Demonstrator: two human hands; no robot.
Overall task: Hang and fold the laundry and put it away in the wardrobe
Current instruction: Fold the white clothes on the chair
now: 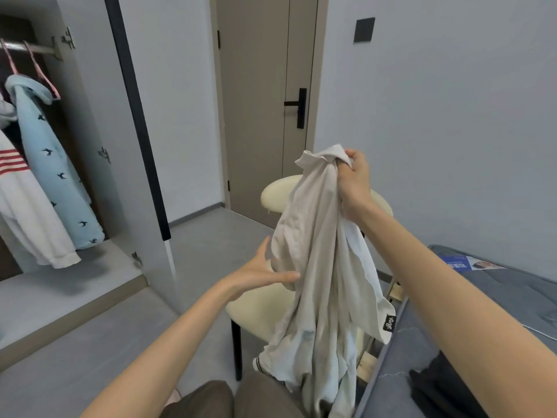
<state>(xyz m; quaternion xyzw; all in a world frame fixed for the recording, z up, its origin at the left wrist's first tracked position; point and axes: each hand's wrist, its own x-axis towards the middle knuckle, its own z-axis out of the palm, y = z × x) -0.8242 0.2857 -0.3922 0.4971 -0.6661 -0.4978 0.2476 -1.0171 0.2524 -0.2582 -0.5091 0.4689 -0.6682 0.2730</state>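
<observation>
Centre frame, a bunched shirt [316, 251] is being gripped by the right hand [355, 182], touched by the flat left hand [262, 270]; shoulders probably need finding.

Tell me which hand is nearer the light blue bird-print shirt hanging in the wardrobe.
Left. The left hand is open beside the beige cloth garment, right of the light blue bird-print shirt; the right hand grips that garment's top, farther right.

Cannot read the black tag [389, 323] on the pale shirt [319, 260]. Cannot see much of the cream chair [256, 310] behind it.
</observation>
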